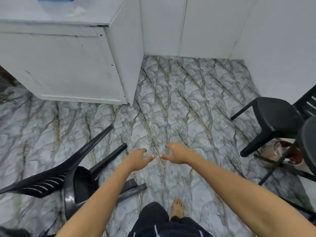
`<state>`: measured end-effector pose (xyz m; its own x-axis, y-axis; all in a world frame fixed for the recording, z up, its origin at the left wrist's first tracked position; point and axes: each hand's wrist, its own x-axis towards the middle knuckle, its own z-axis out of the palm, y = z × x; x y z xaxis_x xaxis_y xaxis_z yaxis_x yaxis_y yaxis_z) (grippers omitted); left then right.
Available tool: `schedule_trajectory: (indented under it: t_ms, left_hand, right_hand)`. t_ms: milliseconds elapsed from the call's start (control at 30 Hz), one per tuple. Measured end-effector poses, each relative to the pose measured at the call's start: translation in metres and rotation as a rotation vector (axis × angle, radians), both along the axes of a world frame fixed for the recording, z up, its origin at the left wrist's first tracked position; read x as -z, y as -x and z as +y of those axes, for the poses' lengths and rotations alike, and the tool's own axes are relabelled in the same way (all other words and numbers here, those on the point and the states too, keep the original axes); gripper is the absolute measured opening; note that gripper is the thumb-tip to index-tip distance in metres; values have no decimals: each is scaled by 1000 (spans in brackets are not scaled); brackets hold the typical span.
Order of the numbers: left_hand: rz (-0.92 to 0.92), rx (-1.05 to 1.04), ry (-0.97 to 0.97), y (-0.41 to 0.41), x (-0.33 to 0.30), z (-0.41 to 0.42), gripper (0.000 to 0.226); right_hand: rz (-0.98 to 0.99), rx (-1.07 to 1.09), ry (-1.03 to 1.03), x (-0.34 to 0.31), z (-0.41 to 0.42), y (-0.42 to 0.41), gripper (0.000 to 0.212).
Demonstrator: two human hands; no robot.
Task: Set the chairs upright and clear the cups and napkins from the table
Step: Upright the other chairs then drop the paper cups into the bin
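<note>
Hands [159, 155] empty, right of toppled chair [71, 173]

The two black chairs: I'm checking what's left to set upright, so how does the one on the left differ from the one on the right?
The left chair lies tipped over on the marble floor, legs pointing out sideways; the right chair stands on its legs with its seat level. The left chair is close beside the person's left arm; the right chair stands by the wall, away from both arms. Both look like the same black plastic type with slotted backs.
</note>
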<state>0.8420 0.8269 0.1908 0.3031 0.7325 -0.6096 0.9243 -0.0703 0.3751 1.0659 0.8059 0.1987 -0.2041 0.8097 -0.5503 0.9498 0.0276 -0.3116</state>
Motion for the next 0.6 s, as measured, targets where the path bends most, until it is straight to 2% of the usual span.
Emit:
schedule_trajectory:
  t_ms: [267,600]
  left_hand:
    - [-14,-133,4,-11,8,88,82]
    - [5,-305,41,30,15,234,90]
  right_hand:
    - [20,-153,8,6,122,-10,81]
    - [-10,-317,6,11,308,28,83]
